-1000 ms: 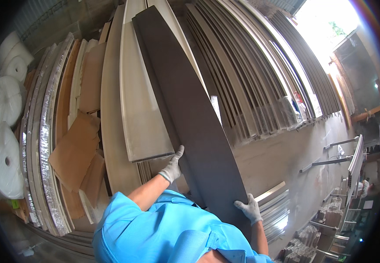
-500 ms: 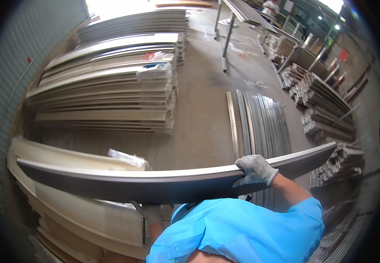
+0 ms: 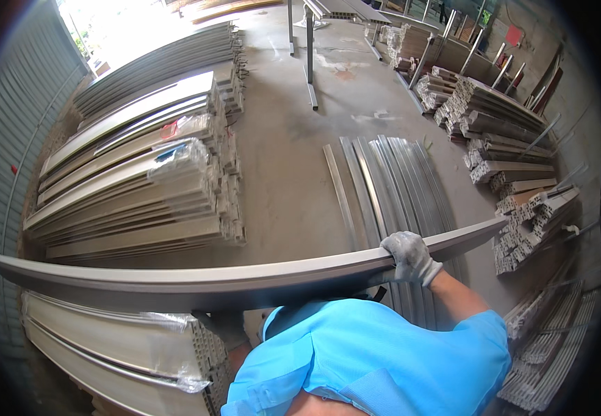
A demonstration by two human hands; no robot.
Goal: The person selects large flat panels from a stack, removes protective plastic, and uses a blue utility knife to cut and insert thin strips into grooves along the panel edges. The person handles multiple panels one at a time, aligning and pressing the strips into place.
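A long grey panel [image 3: 175,281] with a pale top edge stretches across in front of my body, standing on its long edge, its left end far out near the wall. My right hand [image 3: 410,256], in a grey glove, is closed over its top edge right of the middle. Lower down, my left hand [image 3: 227,328] is dim in the panel's shadow. It is at the panel's lower edge, holding it from beneath, with most of its fingers hidden.
Stacked pale panels [image 3: 127,347], partly wrapped in clear film, lie below the left half. Another tall panel stack [image 3: 141,187] stands at left. Metal profiles [image 3: 390,187] lie on the floor ahead; bundled profiles [image 3: 515,173] line the right. A metal stand [image 3: 309,69] is farther off.
The panel has shifted left with both hands still at it, and its right end now reaches less far right. My view has turned, so the stacks and profiles appear farther left.
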